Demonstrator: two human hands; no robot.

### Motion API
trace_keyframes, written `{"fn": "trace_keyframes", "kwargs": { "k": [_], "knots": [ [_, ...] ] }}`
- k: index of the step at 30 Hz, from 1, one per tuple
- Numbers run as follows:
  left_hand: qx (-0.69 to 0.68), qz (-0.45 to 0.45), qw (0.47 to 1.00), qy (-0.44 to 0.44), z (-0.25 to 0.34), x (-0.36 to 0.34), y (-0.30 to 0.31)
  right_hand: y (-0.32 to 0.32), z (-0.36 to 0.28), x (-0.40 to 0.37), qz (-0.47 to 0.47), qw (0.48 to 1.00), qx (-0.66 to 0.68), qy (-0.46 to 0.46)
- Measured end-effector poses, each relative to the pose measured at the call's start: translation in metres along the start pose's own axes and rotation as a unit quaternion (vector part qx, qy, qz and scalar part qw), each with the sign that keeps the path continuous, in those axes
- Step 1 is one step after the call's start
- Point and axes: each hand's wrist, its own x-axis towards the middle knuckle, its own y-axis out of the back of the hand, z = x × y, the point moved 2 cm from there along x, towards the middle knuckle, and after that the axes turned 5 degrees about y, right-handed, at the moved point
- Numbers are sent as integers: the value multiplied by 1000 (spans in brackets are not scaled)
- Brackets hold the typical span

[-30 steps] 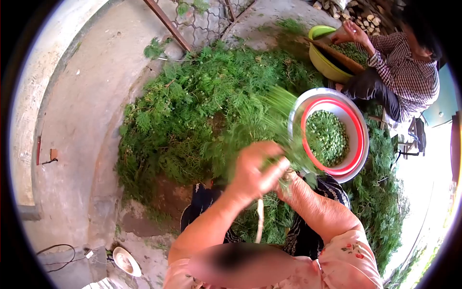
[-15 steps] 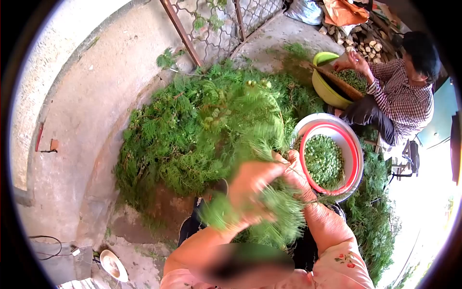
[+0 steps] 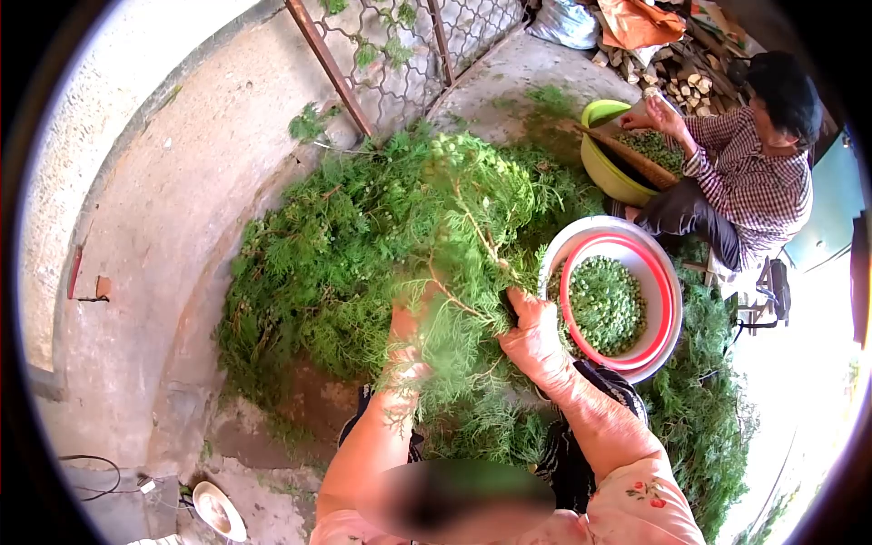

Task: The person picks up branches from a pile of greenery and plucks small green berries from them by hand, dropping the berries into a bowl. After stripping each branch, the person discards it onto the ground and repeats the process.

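A leafy evergreen branch (image 3: 470, 313) with thin brown stems spreads up and left from my right hand (image 3: 534, 338). That hand is closed round the stem end, just left of the basin. Behind the sprays, my left hand (image 3: 409, 341) is partly covered; its fingers are hidden, so its grip is not visible. A large heap of cut evergreen branches (image 3: 309, 263) lies beyond both hands. Small green cones (image 3: 607, 309) fill the bottom of a red-rimmed container (image 3: 668, 300), which sits inside a pale metal basin (image 3: 550, 259).
At the upper right a seated person (image 3: 763, 173) works over a woven tray (image 3: 656, 162) on a yellow-green tub (image 3: 604, 173). More branches (image 3: 695, 400) lie right of the basin. A curved concrete wall (image 3: 154, 209) borders the left; firewood (image 3: 695, 82) is stacked behind.
My left hand has moved left and away from my right hand, behind the foliage. The branch, blurred before, now stands raised ahead of my right hand, which shifted slightly left.
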Motion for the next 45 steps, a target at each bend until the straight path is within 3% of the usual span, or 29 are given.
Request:
{"fn": "trace_keyframes", "kwargs": {
  "k": [3,4,6,7,11,14,15,18,19,21,22,24,26,27,28,30,34,35,36,38,41,42,44,45],
  "knots": [
    [-38,-21,999,22,4,9,1,0,-1,0,-59,996,-49,41],
    [-55,-27,997,39,6,12,0,-3,-1,0,-24,994,-46,94],
    [-91,-45,991,82,8,15,-2,-1,-10,-3,-67,995,-11,69],
    [-110,-54,987,107,8,16,-4,1,-17,-2,-107,991,-55,57],
    [-194,-55,965,169,11,14,-14,-9,-10,-11,-90,982,-79,144],
    [-238,-99,951,170,-16,26,30,-15,-7,-18,-107,976,-58,179],
    [-242,-106,950,166,-27,30,47,-22,-5,-20,-145,980,-60,126],
    [-66,-24,997,31,8,2,-20,-22,-5,-9,-116,986,8,123],
    [-158,-38,982,98,5,9,-7,-17,-6,-4,-124,983,68,117],
    [-168,-43,976,129,13,10,-8,-2,-11,12,-143,968,177,102],
    [-86,-34,991,93,26,3,-25,5,-12,17,-155,957,225,94],
    [-28,-10,999,27,29,4,-32,8,-2,11,-177,982,67,19],
    [60,23,998,7,30,8,-34,10,-12,10,-138,986,-52,75],
    [146,-3,989,-29,26,20,-21,7,-15,6,-121,985,-78,97],
    [107,-6,994,-5,24,30,-16,4,-18,1,-102,982,-106,118],
    [38,-14,999,1,22,33,-15,-2,-23,-2,-84,981,-98,143],
    [64,22,998,10,26,25,-14,-2,-23,-2,-115,985,-29,128],
    [49,70,996,36,28,21,-17,-1,-23,-3,-115,985,-11,125],
    [11,10,999,39,31,19,-18,-1,-23,-4,-116,986,7,121],
    [35,29,998,38,31,15,-24,-4,-20,-6,-105,987,-17,120],
    [212,-18,976,-41,26,17,-35,-5,-25,-4,-79,986,-74,124],
    [176,-34,981,-68,27,19,-40,-6,-23,-4,-77,986,-87,122],
    [199,12,979,-29,20,20,-44,-9,-19,-2,-72,984,-114,118],
    [146,14,989,0,16,18,-42,-9,-17,1,-106,987,-103,67]
  ]
}}
